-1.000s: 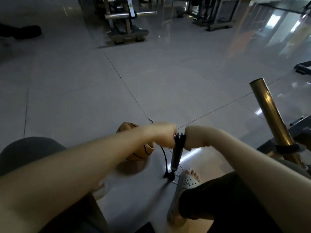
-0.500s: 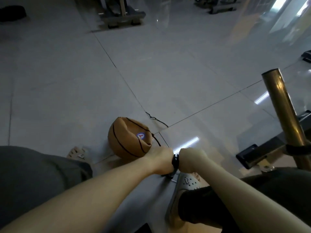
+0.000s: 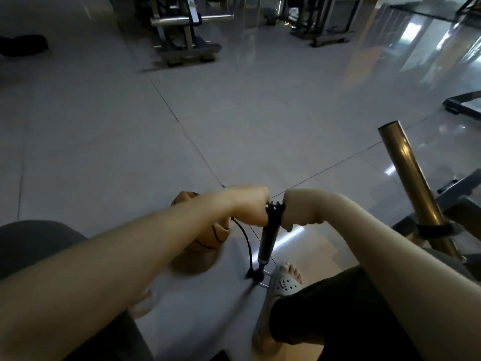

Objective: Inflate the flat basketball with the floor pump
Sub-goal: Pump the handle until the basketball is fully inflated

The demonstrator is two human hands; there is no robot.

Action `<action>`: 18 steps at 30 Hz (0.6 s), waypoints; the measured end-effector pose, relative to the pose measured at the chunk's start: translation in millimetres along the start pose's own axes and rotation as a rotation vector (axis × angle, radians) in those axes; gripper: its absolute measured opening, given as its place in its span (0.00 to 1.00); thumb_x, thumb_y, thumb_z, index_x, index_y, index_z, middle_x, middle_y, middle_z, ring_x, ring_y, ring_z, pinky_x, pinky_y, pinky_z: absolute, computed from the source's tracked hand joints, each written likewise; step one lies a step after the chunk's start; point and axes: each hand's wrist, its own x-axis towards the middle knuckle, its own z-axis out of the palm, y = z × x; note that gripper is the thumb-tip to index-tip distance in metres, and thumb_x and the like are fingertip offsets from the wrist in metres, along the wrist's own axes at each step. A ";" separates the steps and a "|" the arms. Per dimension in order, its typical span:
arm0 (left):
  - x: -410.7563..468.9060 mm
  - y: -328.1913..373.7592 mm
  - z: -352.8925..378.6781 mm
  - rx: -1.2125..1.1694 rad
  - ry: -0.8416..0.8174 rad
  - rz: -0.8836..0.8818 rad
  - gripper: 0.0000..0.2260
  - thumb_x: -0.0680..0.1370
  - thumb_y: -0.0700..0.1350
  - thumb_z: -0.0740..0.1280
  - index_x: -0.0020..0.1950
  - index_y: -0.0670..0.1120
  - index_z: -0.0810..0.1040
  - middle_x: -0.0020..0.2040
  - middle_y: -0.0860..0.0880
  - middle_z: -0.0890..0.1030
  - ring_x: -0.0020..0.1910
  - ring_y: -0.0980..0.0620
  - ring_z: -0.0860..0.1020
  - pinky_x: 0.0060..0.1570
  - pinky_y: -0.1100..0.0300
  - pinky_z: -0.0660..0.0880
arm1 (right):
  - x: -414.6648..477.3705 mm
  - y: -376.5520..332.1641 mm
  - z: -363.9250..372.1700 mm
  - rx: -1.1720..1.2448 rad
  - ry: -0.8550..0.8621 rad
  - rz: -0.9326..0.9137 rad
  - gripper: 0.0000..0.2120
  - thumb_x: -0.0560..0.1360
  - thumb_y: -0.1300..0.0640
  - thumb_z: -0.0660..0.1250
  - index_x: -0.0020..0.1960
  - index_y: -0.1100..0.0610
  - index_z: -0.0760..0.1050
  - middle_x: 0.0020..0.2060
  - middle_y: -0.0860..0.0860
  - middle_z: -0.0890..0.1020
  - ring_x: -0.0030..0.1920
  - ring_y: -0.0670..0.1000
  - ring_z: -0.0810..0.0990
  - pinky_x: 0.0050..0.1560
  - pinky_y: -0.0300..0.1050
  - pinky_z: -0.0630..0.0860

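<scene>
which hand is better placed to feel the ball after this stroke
Left, probably: the left hand grips the pump handle on the side where the basketball lies; the right hand grips the far end.

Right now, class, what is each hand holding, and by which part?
Both grip the floor pump by its handle: left hand on its left end, right hand on its right end. The basketball lies unheld.

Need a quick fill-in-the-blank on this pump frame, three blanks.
The left hand and right hand both grip the ___ of the floor pump.
The basketball lies to the ___ of the pump.
The hose is ___ in colour.
Missing words: handle, left, black.
</scene>
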 end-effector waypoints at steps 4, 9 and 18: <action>-2.5 7.9 -30.5 0.001 0.021 -0.012 0.08 0.75 0.40 0.69 0.36 0.46 0.75 0.30 0.50 0.73 0.27 0.54 0.70 0.25 0.63 0.65 | -10.1 -0.4 -23.1 0.028 0.038 -0.008 0.05 0.69 0.61 0.69 0.37 0.62 0.74 0.27 0.54 0.73 0.25 0.53 0.68 0.28 0.41 0.66; 24.8 -7.4 55.7 0.046 0.022 -0.059 0.04 0.74 0.42 0.64 0.39 0.46 0.74 0.38 0.46 0.78 0.36 0.44 0.77 0.35 0.56 0.72 | 40.9 4.6 49.2 -0.128 -0.075 -0.002 0.08 0.72 0.63 0.63 0.34 0.59 0.71 0.30 0.53 0.74 0.30 0.52 0.72 0.31 0.41 0.70; 52.9 -14.4 112.0 0.081 0.025 -0.062 0.04 0.75 0.45 0.64 0.42 0.49 0.70 0.46 0.44 0.81 0.46 0.41 0.80 0.42 0.53 0.74 | 74.3 19.3 97.0 -0.193 0.052 0.055 0.09 0.74 0.61 0.63 0.36 0.54 0.66 0.33 0.49 0.72 0.41 0.54 0.76 0.43 0.44 0.74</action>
